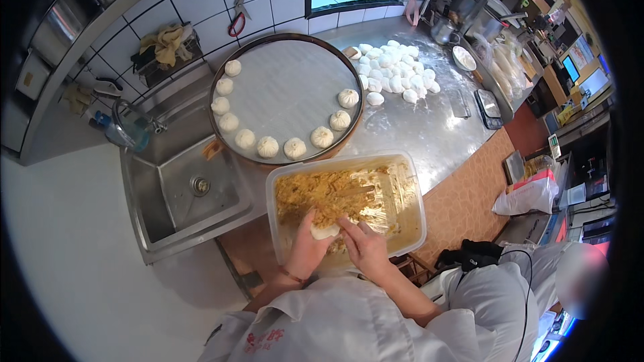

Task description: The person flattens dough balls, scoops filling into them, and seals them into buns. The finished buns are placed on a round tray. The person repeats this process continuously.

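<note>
My left hand [308, 244] holds a round dough wrapper [325, 232] topped with a mound of yellowish filling. At the wrapper's right edge, the fingers of my right hand [366, 249] touch the dough and filling. Both hands are over a translucent plastic tub [416, 201], in which more filling [307, 188] and a wooden-looking handle [354, 191] lie. Beyond the tub, a large round steamer tray [287, 95] lined with pale sheet bears several pleated buns [322, 137] along its rim. Many floured dough pieces [397, 73] lie heaped on the steel worktop [402, 136] to its right.
A steel sink [186, 196] with a faucet is at the left. Red-handled scissors [239, 5] hang on the tiled wall. A white bowl [464, 58] and a small scale [488, 108] stand at the right of the worktop. Another person [503, 291] in white is close at the right.
</note>
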A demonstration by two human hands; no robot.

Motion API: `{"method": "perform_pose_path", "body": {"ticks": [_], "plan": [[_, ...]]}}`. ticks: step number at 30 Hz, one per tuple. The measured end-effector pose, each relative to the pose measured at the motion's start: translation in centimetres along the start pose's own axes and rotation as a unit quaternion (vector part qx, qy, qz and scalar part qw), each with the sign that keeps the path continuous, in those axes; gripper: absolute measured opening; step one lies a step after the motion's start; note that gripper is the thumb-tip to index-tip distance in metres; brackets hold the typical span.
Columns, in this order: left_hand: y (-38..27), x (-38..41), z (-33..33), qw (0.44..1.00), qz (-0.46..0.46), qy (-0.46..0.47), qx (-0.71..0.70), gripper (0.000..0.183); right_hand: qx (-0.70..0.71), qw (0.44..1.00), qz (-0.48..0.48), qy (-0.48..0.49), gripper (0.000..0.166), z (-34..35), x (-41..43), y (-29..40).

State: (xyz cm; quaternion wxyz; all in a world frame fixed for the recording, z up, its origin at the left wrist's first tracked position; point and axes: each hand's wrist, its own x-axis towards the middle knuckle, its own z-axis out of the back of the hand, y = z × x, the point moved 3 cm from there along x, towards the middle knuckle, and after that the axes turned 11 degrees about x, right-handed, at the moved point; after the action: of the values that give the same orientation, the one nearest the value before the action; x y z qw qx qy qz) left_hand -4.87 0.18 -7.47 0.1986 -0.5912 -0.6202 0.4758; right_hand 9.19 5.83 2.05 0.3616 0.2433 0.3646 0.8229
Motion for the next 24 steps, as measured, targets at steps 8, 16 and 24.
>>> {"method": "perform_pose_path", "body": {"ticks": [8,16,24], "plan": [[-1.4,0.4,-2.0,0.976,-0.098,-0.062,0.182,0.046,-0.043,0.999,-0.029,-0.003,0.039,-1.5,-0.9,0.5],[-2.6,1.0,-0.4,0.998,-0.05,-0.017,-0.04,0.045,0.188,0.979,-0.065,-0.048,0.033,1.2,-2.4,1.1],[-2.0,1.5,-1.1,0.983,-0.126,-0.119,0.068,0.039,0.266,0.945,-0.18,-0.062,0.029,0.1,-2.7,-0.9]]}}
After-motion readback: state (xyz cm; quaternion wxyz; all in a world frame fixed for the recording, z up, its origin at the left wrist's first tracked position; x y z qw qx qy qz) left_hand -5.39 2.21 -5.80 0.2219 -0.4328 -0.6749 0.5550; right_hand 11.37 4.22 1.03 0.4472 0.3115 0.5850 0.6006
